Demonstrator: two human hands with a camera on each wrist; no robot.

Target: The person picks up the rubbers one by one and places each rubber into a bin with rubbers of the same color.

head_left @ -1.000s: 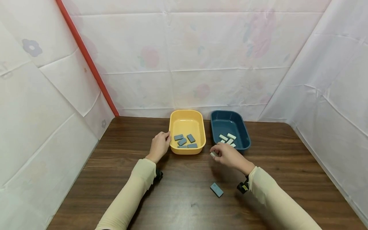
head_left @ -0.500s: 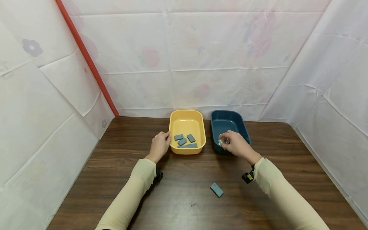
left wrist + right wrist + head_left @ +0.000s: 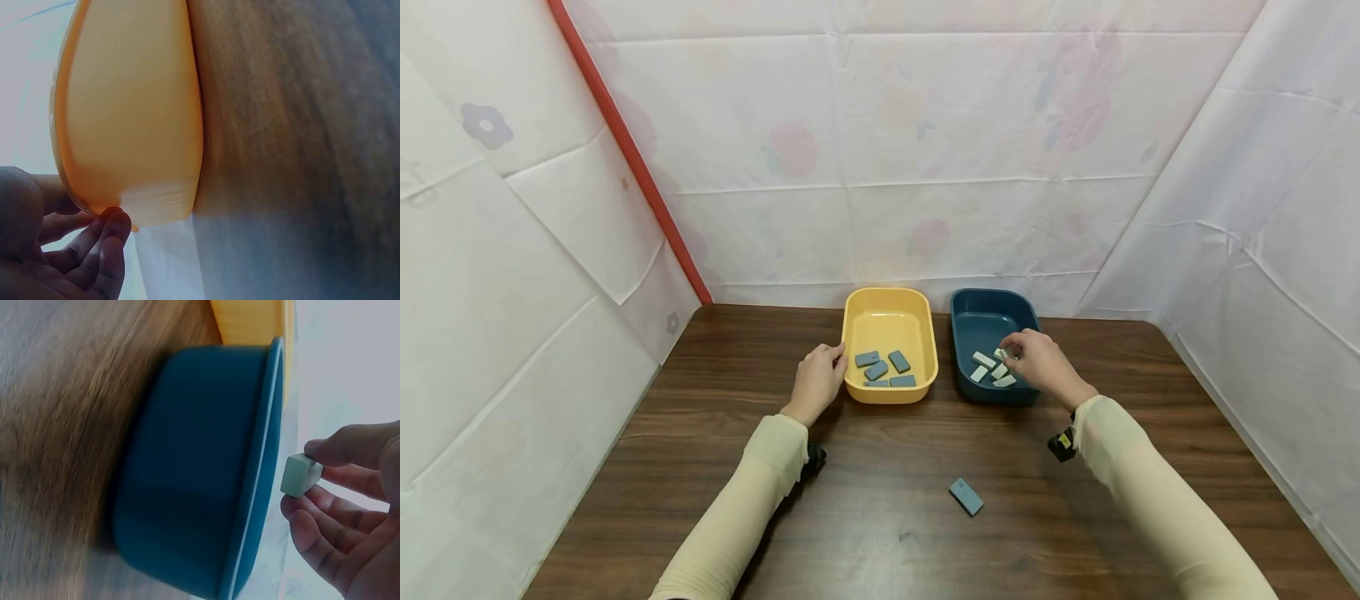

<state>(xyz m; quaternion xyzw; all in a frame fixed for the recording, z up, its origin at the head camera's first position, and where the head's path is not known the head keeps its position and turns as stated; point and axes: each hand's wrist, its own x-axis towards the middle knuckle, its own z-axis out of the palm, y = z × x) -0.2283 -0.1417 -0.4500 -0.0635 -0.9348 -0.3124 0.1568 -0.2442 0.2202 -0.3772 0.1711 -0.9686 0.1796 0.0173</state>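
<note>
At the near left of the yellow bin (image 3: 887, 325), my left hand (image 3: 815, 385) pinches the rim; in the left wrist view its fingertips (image 3: 116, 219) meet the edge. Several flat blue-grey blocks (image 3: 876, 370) lie in that bin. My right hand (image 3: 1039, 363) is over the blue bin (image 3: 989, 323). Between thumb and fingers it pinches a small pale block (image 3: 300, 475), above the rim in the right wrist view. Several pale blocks (image 3: 978, 373) are inside the blue bin, the fingers partly covering that area in the head view.
A single blue-grey block (image 3: 966, 497) lies on the brown wooden table (image 3: 880, 467) in front of the bins. Both bins stand at the back, near a white patterned cloth wall (image 3: 887, 150). More white cloth (image 3: 1262, 208) hangs on the right.
My right hand has gone from the table before the blue bin to over it, and farther right, with a pale block in its fingers. My left hand has stayed at the yellow rim.
</note>
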